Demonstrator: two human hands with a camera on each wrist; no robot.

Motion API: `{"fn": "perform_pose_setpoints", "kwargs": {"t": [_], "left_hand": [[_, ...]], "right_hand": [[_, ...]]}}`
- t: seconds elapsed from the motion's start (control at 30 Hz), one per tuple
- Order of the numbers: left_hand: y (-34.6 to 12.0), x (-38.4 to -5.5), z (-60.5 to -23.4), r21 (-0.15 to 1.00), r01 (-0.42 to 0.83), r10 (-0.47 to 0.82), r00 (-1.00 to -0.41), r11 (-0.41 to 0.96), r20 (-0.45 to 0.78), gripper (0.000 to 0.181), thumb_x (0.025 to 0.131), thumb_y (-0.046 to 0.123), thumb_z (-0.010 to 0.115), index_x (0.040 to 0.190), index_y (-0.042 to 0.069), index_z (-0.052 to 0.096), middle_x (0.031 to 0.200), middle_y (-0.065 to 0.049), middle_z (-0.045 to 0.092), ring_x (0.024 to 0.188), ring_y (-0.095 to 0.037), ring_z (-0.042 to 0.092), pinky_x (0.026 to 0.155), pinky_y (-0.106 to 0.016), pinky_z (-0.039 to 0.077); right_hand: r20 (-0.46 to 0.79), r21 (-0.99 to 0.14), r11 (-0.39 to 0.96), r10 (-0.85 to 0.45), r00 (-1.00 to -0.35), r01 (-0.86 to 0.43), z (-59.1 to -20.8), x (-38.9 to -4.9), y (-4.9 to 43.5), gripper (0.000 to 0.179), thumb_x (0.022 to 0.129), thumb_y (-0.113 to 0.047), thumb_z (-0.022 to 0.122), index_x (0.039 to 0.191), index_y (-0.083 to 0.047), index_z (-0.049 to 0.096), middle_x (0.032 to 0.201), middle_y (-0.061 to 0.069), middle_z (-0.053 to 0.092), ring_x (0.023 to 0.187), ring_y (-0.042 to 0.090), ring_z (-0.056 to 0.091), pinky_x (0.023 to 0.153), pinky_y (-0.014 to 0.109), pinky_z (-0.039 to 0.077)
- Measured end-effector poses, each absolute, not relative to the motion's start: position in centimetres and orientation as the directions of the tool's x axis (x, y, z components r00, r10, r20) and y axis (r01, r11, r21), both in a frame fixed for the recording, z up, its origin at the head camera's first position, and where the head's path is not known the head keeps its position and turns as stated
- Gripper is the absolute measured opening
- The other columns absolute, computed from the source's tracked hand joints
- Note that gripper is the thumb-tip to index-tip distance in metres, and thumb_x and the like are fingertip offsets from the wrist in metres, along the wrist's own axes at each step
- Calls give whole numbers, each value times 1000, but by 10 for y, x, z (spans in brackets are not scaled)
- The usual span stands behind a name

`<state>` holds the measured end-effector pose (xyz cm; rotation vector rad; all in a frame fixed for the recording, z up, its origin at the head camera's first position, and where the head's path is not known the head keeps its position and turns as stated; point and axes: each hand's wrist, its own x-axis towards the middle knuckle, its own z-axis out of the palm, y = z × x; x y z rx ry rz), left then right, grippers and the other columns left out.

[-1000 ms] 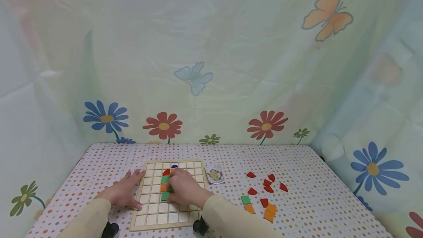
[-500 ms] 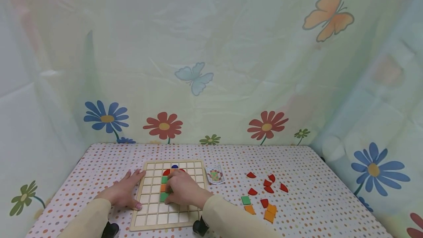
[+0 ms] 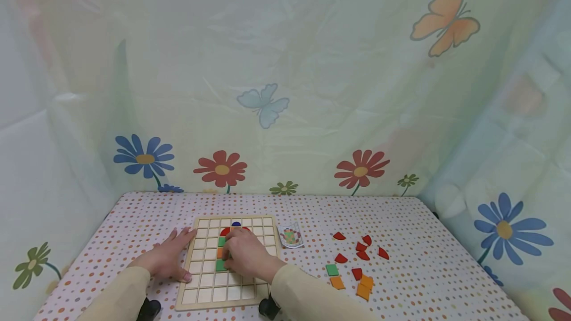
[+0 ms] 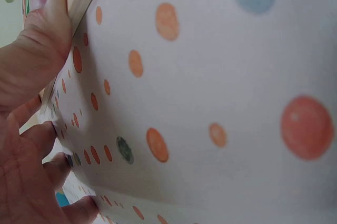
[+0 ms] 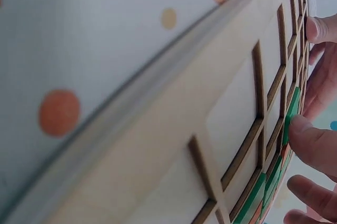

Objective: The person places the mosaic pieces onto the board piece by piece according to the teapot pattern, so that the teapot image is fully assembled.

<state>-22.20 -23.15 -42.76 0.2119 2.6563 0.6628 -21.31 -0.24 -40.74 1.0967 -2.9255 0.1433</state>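
A light wooden grid board (image 3: 200,306) lies on the table, with coloured pieces set in its middle cells. My right hand (image 3: 250,254) is over these pieces, hiding part of them. In the right wrist view, my right thumb (image 5: 311,139) touches a green tile (image 5: 290,107), the other fingers spread apart from it. That tile sits at the near end of a column with an orange tile (image 3: 220,253), another green tile (image 3: 222,241) and a red piece (image 3: 225,231). A blue piece (image 3: 236,224) sits at the far end. My left hand (image 3: 165,259) rests spread against the board's left edge.
Right of the board lies a small pattern card (image 3: 290,236). Farther right are several loose red pieces (image 3: 341,258), a green tile (image 3: 332,270) and orange tiles (image 3: 363,291). A printed cloth backdrop (image 3: 285,63) rises behind the dotted table.
My right hand has shifted slightly left, and the near green tile with it. A red piece beyond the knuckles has come into view. The left hand keeps its place.
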Motion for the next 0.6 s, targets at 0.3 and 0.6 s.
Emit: {"fn": "perform_pose_setpoints", "kwargs": {"t": [0.3,0.6], "left_hand": [[-234,-224,-432,495,39,241,-905,868,-351,119,66,37,94,160,5,28,168,-28,15,154,-56,4,113,-84,11],[-227,-216,-419,464,51,229,-914,884,-335,112,69,28,93,158,2,31,166,-32,18,152,-58,7,113,-83,15]], "right_hand": [[58,-141,722,-676,-734,-677,-406,-214,2,3,87,-25,83,87,-25,81,118,-5,72,122,12,60,105,27,51],[37,-240,720,-663,-748,-651,-396,-213,26,7,92,-16,77,96,-20,81,127,1,70,125,15,60,102,25,53]]}}
